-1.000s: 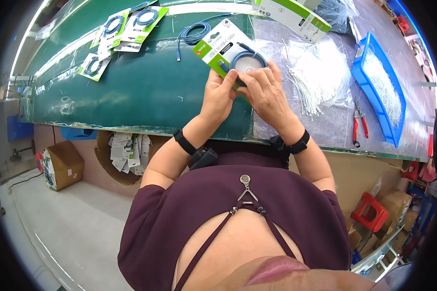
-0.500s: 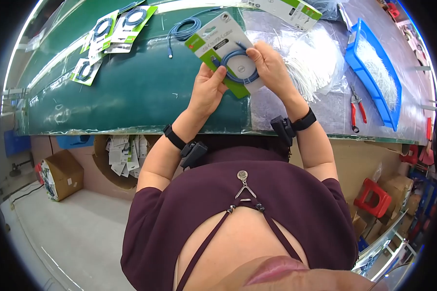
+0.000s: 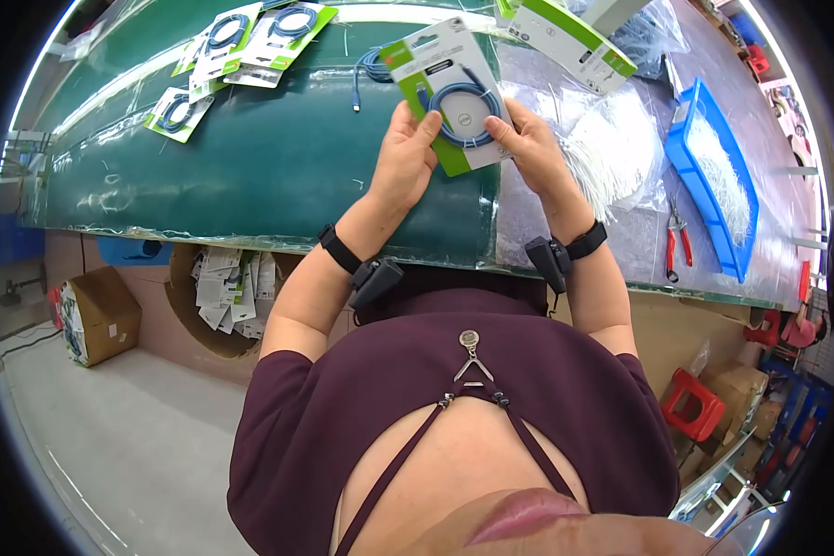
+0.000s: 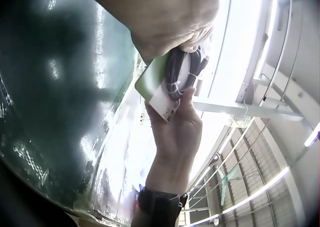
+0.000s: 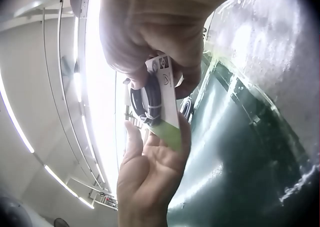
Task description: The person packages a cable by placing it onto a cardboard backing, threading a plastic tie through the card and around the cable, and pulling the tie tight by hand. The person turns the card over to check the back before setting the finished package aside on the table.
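A white and green card (image 3: 443, 63) with a coiled blue cable (image 3: 438, 124) on its front is held up over the table. The left hand (image 3: 406, 156) grips its lower left edge, thumb on the front near the coil. At the lower right edge the right hand (image 3: 539, 157) pinches the card, thumb against the coil. In the left wrist view the coil (image 4: 174, 71) appears dark, tied with thin pale ties; the right wrist view shows the card (image 5: 169, 94) between both hands. Fingers behind the card are mostly hidden in the head view.
Carded cables (image 3: 278, 46) lie at the back left, a smaller one (image 3: 178, 113) nearer. A loose blue cable (image 3: 372, 65) sits behind the held card. Rightward are white ties (image 3: 612, 139), red-handled cutters (image 3: 677, 243), a blue tray (image 3: 691, 165) and a green-white box (image 3: 565, 42).
The right hand has moved from the coil's lower part to the card's right edge. The card now stands more upright, its front facing the head camera.
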Demonstrator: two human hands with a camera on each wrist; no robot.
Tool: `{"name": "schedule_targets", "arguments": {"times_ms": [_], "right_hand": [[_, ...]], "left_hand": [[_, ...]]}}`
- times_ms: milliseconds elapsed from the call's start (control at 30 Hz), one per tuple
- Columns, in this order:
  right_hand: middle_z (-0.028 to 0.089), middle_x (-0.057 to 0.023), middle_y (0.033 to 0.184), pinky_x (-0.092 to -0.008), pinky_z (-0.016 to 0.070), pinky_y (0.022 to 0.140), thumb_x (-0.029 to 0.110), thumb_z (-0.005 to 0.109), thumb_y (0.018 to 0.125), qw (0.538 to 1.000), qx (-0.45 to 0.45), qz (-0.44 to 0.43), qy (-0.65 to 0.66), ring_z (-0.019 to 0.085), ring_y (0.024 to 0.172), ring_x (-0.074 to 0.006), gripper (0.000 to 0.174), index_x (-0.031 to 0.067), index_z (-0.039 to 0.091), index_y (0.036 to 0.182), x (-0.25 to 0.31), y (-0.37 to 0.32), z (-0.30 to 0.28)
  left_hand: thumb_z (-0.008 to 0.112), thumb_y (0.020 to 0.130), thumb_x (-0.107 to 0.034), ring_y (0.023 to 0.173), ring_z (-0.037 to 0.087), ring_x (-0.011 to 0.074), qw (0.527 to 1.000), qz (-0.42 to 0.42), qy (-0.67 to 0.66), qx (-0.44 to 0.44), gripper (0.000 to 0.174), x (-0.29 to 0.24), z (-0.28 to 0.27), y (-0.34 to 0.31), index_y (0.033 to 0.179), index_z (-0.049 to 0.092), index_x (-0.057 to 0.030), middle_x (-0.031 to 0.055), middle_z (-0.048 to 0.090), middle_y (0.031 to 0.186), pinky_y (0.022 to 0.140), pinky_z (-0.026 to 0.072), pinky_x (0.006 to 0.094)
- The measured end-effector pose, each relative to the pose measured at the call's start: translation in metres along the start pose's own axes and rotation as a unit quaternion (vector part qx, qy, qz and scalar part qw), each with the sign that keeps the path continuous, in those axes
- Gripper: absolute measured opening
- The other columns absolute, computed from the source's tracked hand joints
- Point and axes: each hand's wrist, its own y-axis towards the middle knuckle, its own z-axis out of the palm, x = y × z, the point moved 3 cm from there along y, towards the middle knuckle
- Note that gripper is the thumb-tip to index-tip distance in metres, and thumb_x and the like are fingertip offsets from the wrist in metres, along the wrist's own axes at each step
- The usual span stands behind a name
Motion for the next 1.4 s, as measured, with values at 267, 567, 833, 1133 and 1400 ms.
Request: {"name": "schedule_targets", "arguments": {"times_ms": [267, 567, 833, 1133, 1400], "right_hand": [[0.059, -0.0063, 0.112, -0.0232, 0.047, 0.079, 0.026, 0.054, 0.096, 0.995, -0.027, -0.056, -0.083, 0.055, 0.098, -0.0112, 0.045, 0.003, 0.042, 0.133, -0.015, 0.021, 0.021], [0.058, -0.0049, 0.109, -0.0272, 0.0499, 0.074, 0.011, 0.057, 0.09, 0.846, -0.061, -0.341, -0.404, 0.06, 0.095, -0.0195, 0.03, 0.0047, 0.053, 0.119, 0.056, 0.003, 0.012], [0.055, -0.008, 0.109, -0.0326, 0.049, 0.08, 0.005, 0.063, 0.076, 0.653, 0.184, -0.379, -0.629, 0.059, 0.093, -0.0266, 0.033, 0.0042, 0.057, 0.108, 0.058, -0.003, 0.011], [0.052, -0.0102, 0.114, -0.0334, 0.0493, 0.078, 0.001, 0.064, 0.078, 0.762, 0.075, -0.386, -0.514, 0.058, 0.087, -0.0247, 0.044, 0.0048, 0.053, 0.12, 0.062, -0.02, 0.012], [0.056, -0.0112, 0.094, -0.0292, 0.0466, 0.07, -0.006, 0.059, 0.081, 0.907, -0.021, -0.233, -0.349, 0.056, 0.075, -0.0245, 0.033, 0.0047, 0.059, 0.112, -0.024, -0.047, 0.001]], "left_hand": [[0.055, 0.093, -0.007, 0.105, 0.056, 0.0153, 0.979, 0.085, 0.181, -0.05, 0.029, -0.007, -0.015, -0.007, 0.118, 0.041, -0.0019, 0.009, 0.055, 0.113, 0.09, 0.0482, 0.0317], [0.057, 0.091, -0.005, 0.098, 0.056, 0.0118, 0.996, 0.033, 0.06, -0.052, 0.03, -0.019, -0.011, -0.005, 0.116, 0.041, -0.0013, 0.0078, 0.055, 0.11, 0.085, 0.0483, 0.0271], [0.057, 0.09, -0.005, 0.094, 0.055, 0.011, 0.976, 0.036, 0.211, -0.049, 0.03, -0.02, 0.013, -0.019, 0.115, 0.042, -0.0003, 0.0078, 0.055, 0.107, 0.083, 0.0478, 0.0267], [0.06, 0.087, -0.007, 0.087, 0.053, 0.0108, 0.908, 0.113, 0.398, -0.064, 0.027, -0.022, -0.026, -0.015, 0.109, 0.046, -0.0007, 0.0045, 0.056, 0.098, 0.077, 0.0466, 0.0253], [0.065, 0.08, -0.01, 0.081, 0.054, 0.0122, 0.89, 0.168, 0.399, -0.145, 0.033, -0.137, -0.079, 0.014, 0.109, 0.051, 0.0004, 0.0057, 0.058, 0.09, 0.071, 0.0461, 0.0272]]}}
